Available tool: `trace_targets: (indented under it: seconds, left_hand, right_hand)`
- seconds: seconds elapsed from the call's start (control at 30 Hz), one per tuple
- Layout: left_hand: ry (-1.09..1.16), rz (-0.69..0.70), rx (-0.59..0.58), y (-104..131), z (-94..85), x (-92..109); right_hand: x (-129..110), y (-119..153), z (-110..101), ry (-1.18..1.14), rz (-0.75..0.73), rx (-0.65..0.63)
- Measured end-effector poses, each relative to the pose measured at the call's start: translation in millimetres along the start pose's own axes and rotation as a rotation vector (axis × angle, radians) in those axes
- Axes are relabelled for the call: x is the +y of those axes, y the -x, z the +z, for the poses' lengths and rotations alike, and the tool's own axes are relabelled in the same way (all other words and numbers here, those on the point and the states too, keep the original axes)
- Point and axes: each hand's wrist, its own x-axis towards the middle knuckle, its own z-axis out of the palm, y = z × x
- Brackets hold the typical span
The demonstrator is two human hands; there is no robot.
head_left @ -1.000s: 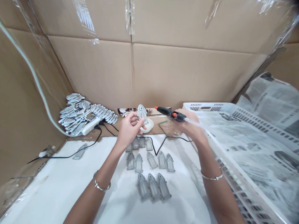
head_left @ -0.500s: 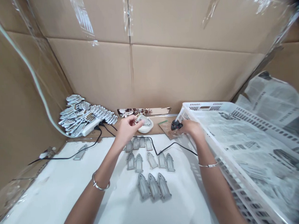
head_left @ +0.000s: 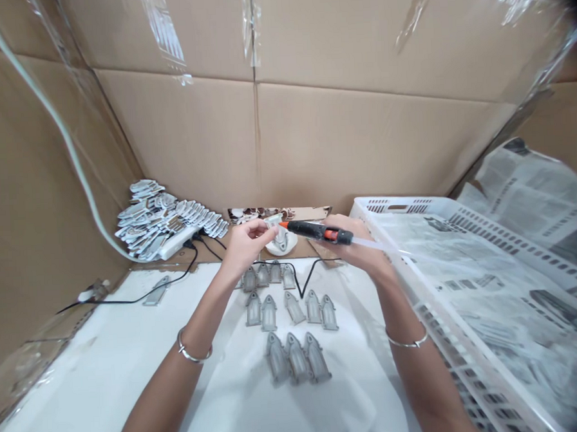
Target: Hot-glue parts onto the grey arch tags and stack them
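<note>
My left hand (head_left: 245,245) is closed, pinching a small grey arch-topped piece (head_left: 280,237) between thumb and fingers. That piece is over a round white dish (head_left: 291,246) near the cardboard wall. A black hot glue gun (head_left: 313,230) with an orange nozzle and a clear glue stick at its back is in my right hand (head_left: 360,247), whose fingers wrap round it. The nozzle points left and is right by the piece; whether they touch I cannot tell. Several similar grey arch-topped pieces (head_left: 296,357) lie in rows on the white tabletop (head_left: 220,387).
A heap of flat pieces (head_left: 148,220) stands at the back left beside a white power strip (head_left: 178,242). Black cords (head_left: 305,281) cross the tabletop. On the right is a white plastic crate (head_left: 416,201) lined with newspaper (head_left: 465,265). Cardboard walls (head_left: 314,144) enclose the back and left.
My right hand has raised the glue gun from beside the crate's corner and turned its nozzle left, bringing it to the piece in my left hand. The held piece has been tilted.
</note>
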Motion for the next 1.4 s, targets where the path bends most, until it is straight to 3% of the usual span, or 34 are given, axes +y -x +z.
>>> trace_targets:
  seconds: [0.67,0.73,0.83,0.93,1.1,1.17,1.23,1.33,1.4]
  left_hand:
    - [-0.018,0.029,-0.021,1.4,2.0,-3.2]
    - [-0.023,0.006,-0.021,1.7,0.0,-2.2]
    - [-0.042,-0.03,-0.051,-0.1,-3.5,-4.3]
    - [-0.054,-0.058,-0.103,-5.2,-4.3,-15.4]
    - [-0.126,-0.114,-0.218,-13.3,-6.7,-54.1]
    - [-0.215,-0.122,-0.212,-18.2,-20.3,-69.6]
    - [-0.347,-0.124,-0.147,-28.2,-46.8,-79.2]
    - [-0.553,-0.121,-0.028,-55.8,-105.5,-76.3]
    - [-0.818,-0.088,0.045,-80.2,-146.9,-64.3]
  right_hand:
    - [5.2,0.0,9.1,0.119,-0.123,0.068]
    - [9.0,-0.4,3.4,0.128,-0.033,0.062]
    - [24.9,0.0,-3.6,0.135,0.233,0.007]
    - [52.3,-0.3,1.5,0.262,0.493,-0.193]
    - [93.3,-1.0,24.1,0.395,0.739,-0.434]
    - [99.9,0.7,26.0,0.427,0.775,-0.47]
    - [101.5,3.4,22.1,0.481,0.796,-0.428]
    - [98.6,6.7,11.6,0.529,0.802,-0.325]
    - [95.0,7.4,5.9,0.519,0.781,-0.307]
